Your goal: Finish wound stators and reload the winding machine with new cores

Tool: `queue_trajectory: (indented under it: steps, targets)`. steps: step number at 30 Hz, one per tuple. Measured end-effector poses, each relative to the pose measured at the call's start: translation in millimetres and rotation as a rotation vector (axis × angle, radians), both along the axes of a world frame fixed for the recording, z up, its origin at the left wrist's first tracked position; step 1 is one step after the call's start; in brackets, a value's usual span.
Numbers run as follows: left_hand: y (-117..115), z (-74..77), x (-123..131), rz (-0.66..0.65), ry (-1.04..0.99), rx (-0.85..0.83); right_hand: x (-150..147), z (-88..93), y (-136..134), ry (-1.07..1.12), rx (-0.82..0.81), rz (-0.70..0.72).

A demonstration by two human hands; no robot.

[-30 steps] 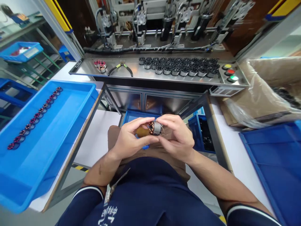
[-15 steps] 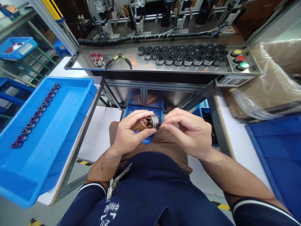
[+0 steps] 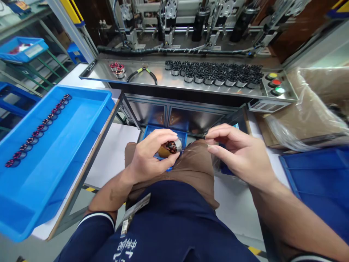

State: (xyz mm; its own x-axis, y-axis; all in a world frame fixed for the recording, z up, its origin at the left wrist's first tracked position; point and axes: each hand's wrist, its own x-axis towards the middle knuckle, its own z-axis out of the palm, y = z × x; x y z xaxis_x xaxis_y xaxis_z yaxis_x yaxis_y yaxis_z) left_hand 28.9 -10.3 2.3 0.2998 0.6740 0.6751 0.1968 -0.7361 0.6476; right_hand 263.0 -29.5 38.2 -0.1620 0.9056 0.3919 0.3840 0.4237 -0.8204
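My left hand (image 3: 152, 153) is closed round a small motor stator (image 3: 172, 147), a silvery ring with copper windings and a black core. Thumb and fingers grip its sides above my lap, and the windings face partly up toward me. Fine, thin wire (image 3: 191, 150) trails from the stator toward the right, some of it curling down. To the right of the stator, my right hand (image 3: 237, 153) has thumb and index finger bent toward each other at the wire's end. The wire is so thin there that its contact with the fingertips is hard to see.
On the metal ledge (image 3: 160, 78) stand rows of black-topped stators (image 3: 215, 72), green-and-black pliers (image 3: 143, 72), a few red-wound stators (image 3: 117, 69) and lit push buttons (image 3: 275, 83). A blue tray (image 3: 79, 120) at left holds a line of wound stators (image 3: 38, 133). At right is a dark blue bin (image 3: 316, 182).
My right hand has moved right, away from the stator, with wire stretching between. The stator has turned in my left hand, showing more of its windings. The view has tipped up slightly.
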Motion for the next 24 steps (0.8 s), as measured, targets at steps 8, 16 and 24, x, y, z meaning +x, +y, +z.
queue_trajectory:
  steps: [8,16,24]
  targets:
    - [-3,11.5,-11,0.012,0.216,0.236,-40,22.3,9,-0.249,0.166,0.319]
    - [-13,6.5,-64,-0.202,0.009,0.018,-36,48.9,85,-0.688,0.132,0.818]
    - [-14,-16.7,-77,0.15,-0.502,-0.351,-129,6.1,288,-0.637,0.209,-0.026]
